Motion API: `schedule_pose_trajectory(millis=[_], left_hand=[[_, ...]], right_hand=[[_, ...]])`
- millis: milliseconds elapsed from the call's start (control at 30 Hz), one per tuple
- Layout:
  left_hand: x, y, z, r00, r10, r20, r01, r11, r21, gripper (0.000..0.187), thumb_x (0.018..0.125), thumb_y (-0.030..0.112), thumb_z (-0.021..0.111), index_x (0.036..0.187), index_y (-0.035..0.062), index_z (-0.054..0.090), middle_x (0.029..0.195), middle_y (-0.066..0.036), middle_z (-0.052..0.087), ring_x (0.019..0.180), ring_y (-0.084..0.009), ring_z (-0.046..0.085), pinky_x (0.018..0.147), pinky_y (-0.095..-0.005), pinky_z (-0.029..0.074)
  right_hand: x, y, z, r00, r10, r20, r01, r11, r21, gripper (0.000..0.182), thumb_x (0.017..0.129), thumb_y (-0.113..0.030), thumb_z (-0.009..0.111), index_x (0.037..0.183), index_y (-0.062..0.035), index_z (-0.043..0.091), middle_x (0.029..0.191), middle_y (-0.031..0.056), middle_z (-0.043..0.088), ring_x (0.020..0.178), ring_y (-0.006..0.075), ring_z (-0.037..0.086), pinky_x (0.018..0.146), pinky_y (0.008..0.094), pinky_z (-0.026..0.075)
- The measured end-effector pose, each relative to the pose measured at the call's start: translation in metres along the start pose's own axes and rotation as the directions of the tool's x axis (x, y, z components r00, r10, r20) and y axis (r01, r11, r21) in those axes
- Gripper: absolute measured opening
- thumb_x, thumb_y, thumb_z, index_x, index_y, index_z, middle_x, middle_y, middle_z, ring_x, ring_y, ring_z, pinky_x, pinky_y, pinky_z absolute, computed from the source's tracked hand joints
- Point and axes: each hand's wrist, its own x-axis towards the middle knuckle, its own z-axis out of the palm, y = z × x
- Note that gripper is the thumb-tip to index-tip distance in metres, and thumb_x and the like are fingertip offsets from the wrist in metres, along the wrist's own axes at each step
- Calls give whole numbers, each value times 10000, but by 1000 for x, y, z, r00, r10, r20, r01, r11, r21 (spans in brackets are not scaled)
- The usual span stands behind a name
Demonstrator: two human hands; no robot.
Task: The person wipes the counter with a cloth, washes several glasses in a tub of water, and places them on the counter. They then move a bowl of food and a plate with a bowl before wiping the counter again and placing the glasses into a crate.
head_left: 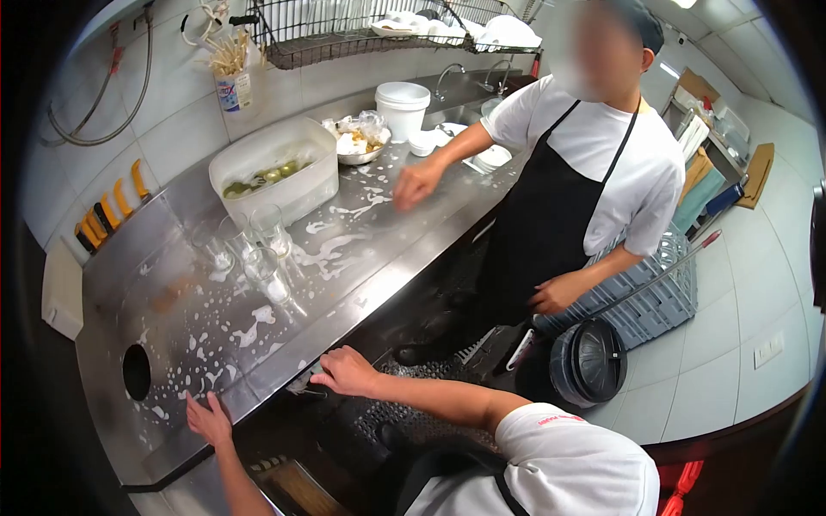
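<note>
My left hand (209, 419) rests at the front edge of the steel counter (185, 322), its fingers stretched apart and nothing in them. To the right, my right hand (346, 371) is curled over a pale, shiny item just off the counter edge. What that item is, I cannot make out. Several clear drinking glasses (274, 230) stand on the counter, wet with suds. White foam (256, 327) is scattered in patches and drops across the metal. A round hole (136, 372) is cut in the counter left of my hands.
A co-worker (568, 163) in a black apron stands at right, one hand over the counter. A white tub (284, 185) holds greenish items in liquid. Behind are a metal bowl (361, 156), a white bucket (402, 107) and wall-mounted knives (107, 215). A black bin (592, 361) stands below.
</note>
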Motion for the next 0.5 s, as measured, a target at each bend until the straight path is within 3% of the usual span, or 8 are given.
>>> schedule_pose_trajectory(millis=[133,300,433,500], left_hand=[[-3,11,-10,999,36,32,-36,999,-8,729,949,547,499,1470,54,372,1410,-214,454,1341,-370,386,1145,-504,233],[-6,11,-11,999,18,49,-17,1000,-11,752,927,573,514,1476,79,371,1429,-211,438,1360,-363,373,1157,-527,206],[-6,15,-16,998,-14,69,15,1000,-16,760,918,596,511,1487,116,357,1437,-175,440,1374,-324,369,1162,-518,194],[-6,19,-21,997,-36,62,39,999,-34,763,915,598,515,1488,123,352,1441,-162,439,1379,-301,367,1165,-512,190]], right_hand=[[-31,-16,12,993,-106,54,106,994,8,456,907,-478,612,882,-22,597,866,179,600,877,360,587,806,445,445],[-72,-24,28,978,-109,180,115,993,-23,453,889,-490,631,884,-38,608,867,145,587,867,340,578,793,435,448],[-71,-36,32,990,-130,63,132,991,-32,440,866,-480,668,889,-44,611,868,147,561,855,343,560,780,436,448],[-57,-41,30,980,-196,19,197,980,-8,479,839,-460,708,1034,-32,614,1002,166,554,947,356,541,852,447,444]])
